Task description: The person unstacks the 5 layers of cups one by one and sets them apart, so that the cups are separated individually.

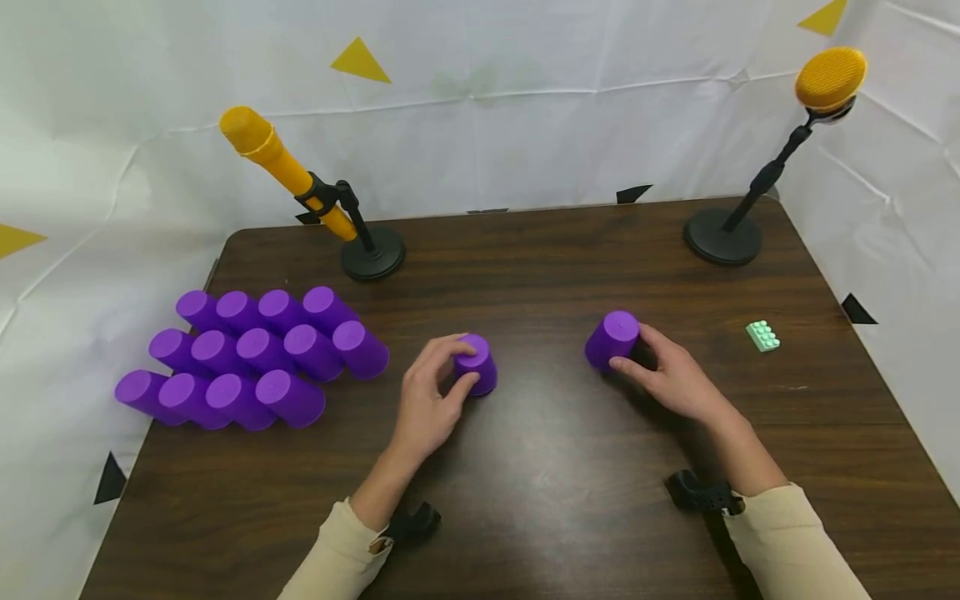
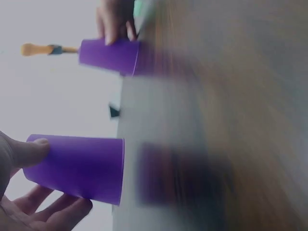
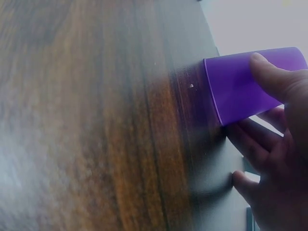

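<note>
My left hand [image 1: 426,407] holds an upside-down purple cup [image 1: 485,375] near the middle of the table, thumb on one side and fingers on the other. In the left wrist view, that cup [image 2: 79,163] has its rim close over the tabletop. Further right, my right hand [image 1: 678,379] grips a second upside-down purple cup [image 1: 609,343] between thumb and fingers. The right wrist view shows this cup's [image 3: 236,91] rim right at the table surface. A wide gap separates the two held cups.
Several more upside-down purple cups [image 1: 291,400] stand in three rows on the left of the brown table [image 1: 540,533]. Behind are a yellow microphone [image 1: 281,167] on a black stand and a round yellow one [image 1: 831,79]. A mint-green toy brick [image 1: 763,336] lies at right.
</note>
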The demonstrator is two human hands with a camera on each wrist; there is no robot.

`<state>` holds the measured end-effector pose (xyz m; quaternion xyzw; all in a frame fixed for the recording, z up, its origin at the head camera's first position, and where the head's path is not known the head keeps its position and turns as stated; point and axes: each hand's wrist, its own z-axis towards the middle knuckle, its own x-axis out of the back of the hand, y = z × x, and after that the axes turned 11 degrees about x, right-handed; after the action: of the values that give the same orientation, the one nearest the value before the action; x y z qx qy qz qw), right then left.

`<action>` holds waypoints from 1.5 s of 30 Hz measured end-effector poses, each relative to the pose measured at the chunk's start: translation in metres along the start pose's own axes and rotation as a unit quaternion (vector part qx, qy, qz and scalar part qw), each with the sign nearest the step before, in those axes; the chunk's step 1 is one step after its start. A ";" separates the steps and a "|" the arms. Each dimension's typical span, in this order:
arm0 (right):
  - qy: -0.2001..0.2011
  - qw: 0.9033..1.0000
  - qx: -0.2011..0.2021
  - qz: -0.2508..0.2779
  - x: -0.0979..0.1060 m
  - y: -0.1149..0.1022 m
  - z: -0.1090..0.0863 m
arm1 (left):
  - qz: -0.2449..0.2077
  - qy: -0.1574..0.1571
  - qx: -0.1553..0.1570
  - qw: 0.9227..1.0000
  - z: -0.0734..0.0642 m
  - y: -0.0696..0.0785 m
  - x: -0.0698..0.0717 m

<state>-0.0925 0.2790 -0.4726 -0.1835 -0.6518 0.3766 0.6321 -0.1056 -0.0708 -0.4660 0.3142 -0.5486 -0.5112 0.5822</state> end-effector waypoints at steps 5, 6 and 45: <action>-0.003 1.000 0.000 -0.003 0.001 0.000 -0.001 | 0.042 0.075 0.028 0.996 -0.032 -0.008 0.047; -0.003 1.000 -0.001 -0.004 0.001 0.000 -0.001 | 0.054 0.091 0.032 0.994 -0.038 -0.010 0.055; 0.030 0.998 0.058 -0.016 -0.009 -0.012 0.008 | 0.158 0.189 0.074 0.966 -0.059 -0.023 0.112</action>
<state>-0.0962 0.2629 -0.4693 -0.1472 -0.6121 0.3982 0.6671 -0.0683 -0.1942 -0.4639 0.3564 -0.5075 -0.3026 0.7238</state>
